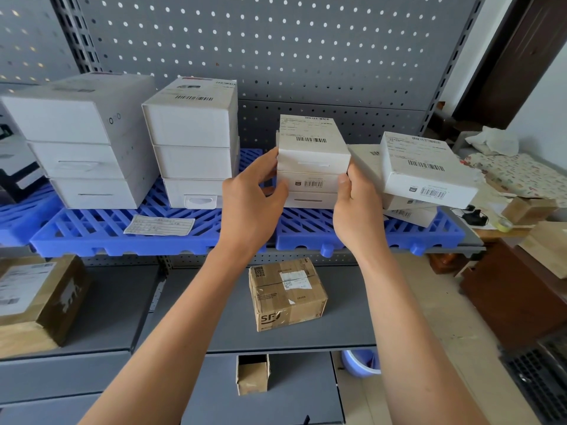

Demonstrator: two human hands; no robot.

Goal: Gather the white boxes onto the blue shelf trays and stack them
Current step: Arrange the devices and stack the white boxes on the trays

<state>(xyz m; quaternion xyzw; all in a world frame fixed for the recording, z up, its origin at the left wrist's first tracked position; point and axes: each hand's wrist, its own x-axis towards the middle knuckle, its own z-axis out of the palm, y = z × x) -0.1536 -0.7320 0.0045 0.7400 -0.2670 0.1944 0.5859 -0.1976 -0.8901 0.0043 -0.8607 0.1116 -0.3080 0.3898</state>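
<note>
Two hands' fingers (266, 167) flank the middle white stack (313, 162) on the blue tray (368, 234).

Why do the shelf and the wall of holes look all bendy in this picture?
Head view: the wide lens bows the pegboard and the blue trays toward the edges. Soft, even daylight, no hard shadows or glare. The middle stack of white boxes between the left hand and right hand looks sharp; small label print stays unreadable.
</note>
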